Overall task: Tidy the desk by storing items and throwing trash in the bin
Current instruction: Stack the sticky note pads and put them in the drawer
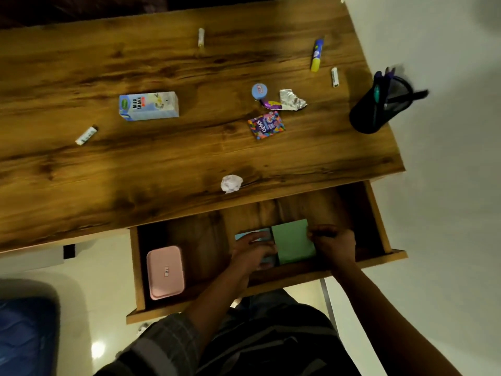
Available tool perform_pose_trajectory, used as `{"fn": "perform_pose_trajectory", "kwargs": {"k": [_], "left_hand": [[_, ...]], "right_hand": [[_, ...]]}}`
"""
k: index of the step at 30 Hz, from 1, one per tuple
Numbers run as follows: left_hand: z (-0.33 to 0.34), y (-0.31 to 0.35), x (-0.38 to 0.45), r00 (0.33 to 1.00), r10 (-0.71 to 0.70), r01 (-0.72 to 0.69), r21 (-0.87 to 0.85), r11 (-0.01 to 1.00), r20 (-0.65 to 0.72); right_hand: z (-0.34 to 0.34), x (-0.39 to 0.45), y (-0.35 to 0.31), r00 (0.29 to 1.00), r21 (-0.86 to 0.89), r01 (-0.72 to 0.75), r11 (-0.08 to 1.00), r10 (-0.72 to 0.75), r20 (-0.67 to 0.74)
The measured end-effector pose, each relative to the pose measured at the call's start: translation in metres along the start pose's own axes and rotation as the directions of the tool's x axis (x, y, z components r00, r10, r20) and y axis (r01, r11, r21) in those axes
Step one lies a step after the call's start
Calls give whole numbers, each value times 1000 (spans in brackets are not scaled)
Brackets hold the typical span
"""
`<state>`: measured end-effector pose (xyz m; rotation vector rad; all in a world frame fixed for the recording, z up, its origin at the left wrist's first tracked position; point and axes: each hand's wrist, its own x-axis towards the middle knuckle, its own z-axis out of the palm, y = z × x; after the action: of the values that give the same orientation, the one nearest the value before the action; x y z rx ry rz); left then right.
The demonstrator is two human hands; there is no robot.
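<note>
Storing step: both hands in the open wooden drawer [379, 221], placing pads.

Right hand [334, 244] pinches the edge of a green square paper pad [292, 241]; left hand [254, 249] rests, fingers fairly straight, on a light-blue pad [245, 236] just beside it. Trash is still on the bench [81, 180]: crumpled white paper ball [231, 183], torn silver foil wrapper [292, 100], milkshake carton [149, 105]. Likely next: release pads, then bin the trash.

green note pad [293, 241] flat in open drawer [375, 213], blue pad [264, 236] beside it
</note>
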<state>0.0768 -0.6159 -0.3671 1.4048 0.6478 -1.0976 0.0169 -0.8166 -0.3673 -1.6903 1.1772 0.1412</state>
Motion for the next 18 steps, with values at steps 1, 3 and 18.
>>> {"fn": "perform_pose_trajectory", "kwargs": {"k": [1, 3, 18], "left_hand": [[2, 1, 2, 1000, -16, 16, -7, 1000, 6], [6, 1, 7, 1000, -11, 11, 21, 1000, -4], [-7, 1, -10, 945, 297, -190, 509, 840, -136]], "right_hand": [[1, 4, 1, 1000, -16, 4, 1000, -4, 2], [5, 11, 0, 1000, -55, 8, 998, -7, 15], [11, 19, 2, 993, -351, 117, 929, -110, 39]]}}
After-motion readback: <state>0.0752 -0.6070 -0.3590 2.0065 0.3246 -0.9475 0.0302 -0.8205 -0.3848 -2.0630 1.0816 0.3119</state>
